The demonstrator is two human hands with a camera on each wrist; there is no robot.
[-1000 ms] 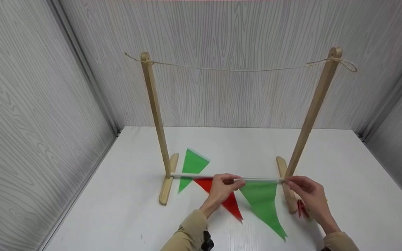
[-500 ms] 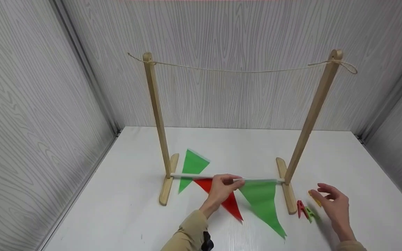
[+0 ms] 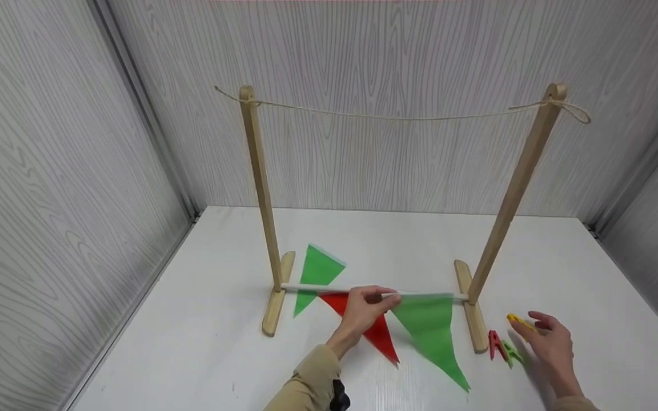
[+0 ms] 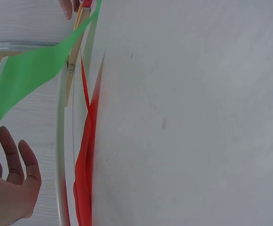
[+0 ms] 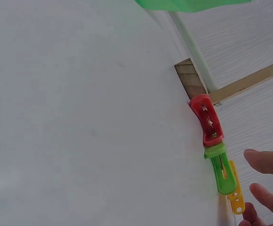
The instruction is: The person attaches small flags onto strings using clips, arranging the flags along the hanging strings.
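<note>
My left hand [image 3: 358, 311] pinches the upper left corner of a green pennant [image 3: 429, 328] between thumb and fingers. Its white-edged top stretches level to the right and the point hangs down. In the left wrist view the other fingers of the left hand [image 4: 12, 183] spread apart. A red pennant [image 3: 383, 337] lies on the table, partly behind that hand and forearm. My right hand [image 3: 552, 342] is right at a yellow clothespin [image 3: 513, 318], its thumb overlapping the pin and a gap between thumb and fingers. Beside it lie a red clothespin [image 3: 496, 344] and a green clothespin [image 3: 513, 355].
Two wooden posts [image 3: 260, 182] on flat feet stand upright, joined low down by a white rod [image 3: 306, 287]. A thin string [image 3: 386, 118] sags between their tops, with loose ends at both sides. Another green pennant [image 3: 319, 268] lies by the left foot, crossing under the rod.
My right hand has left the green pennant's right end and moved right and down to the yellow clothespin. The left hand keeps its hold. The head view has shifted slightly.
</note>
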